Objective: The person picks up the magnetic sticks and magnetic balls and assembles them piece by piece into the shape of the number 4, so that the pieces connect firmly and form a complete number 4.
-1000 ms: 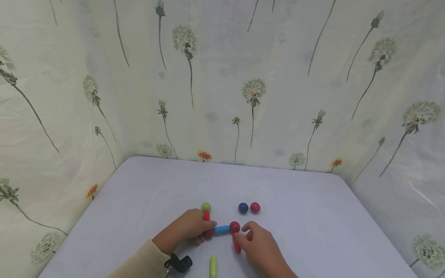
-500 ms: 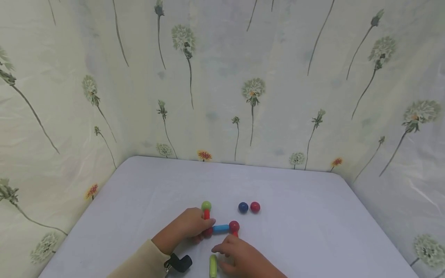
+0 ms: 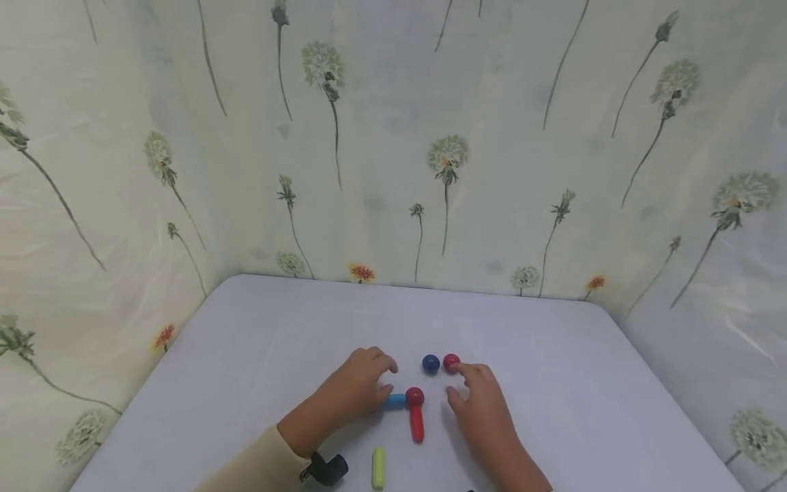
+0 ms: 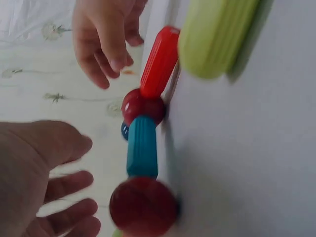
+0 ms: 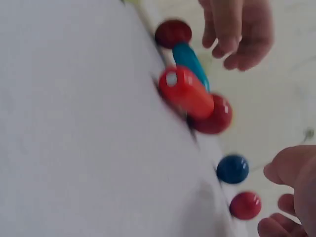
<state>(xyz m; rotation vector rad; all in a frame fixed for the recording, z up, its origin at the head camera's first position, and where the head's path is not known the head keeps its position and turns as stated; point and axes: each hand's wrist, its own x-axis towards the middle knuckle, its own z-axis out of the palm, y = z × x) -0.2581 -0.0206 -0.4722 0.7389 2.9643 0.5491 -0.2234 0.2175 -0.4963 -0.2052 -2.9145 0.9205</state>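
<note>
My left hand [image 3: 356, 386] hovers with loose fingers over the left part of a joined ball-and-rod toy, hiding part of it in the head view. In the left wrist view a blue rod [image 4: 142, 148] links two red balls, the nearer ball [image 4: 143, 205] lying apart from that hand. From the far ball [image 3: 415, 396] a red rod [image 3: 417, 425] points towards me. My right hand [image 3: 486, 406] reaches to a loose red ball [image 3: 451, 361], its fingertip overlapping it in the head view; in the right wrist view a gap shows. Beside it sits a dark blue ball [image 3: 430, 364].
A yellow-green rod [image 3: 378, 469] lies alone near the front of the white table [image 3: 553, 383]. A black device [image 3: 328, 470] is strapped at my left wrist. Flower-patterned cloth [image 3: 393, 137] rises behind and at both sides.
My left hand has let go of the toy's left part and risen slightly. The right hand left the red rod, passed by the yellow-green rod, then moved back to the loose red ball.
</note>
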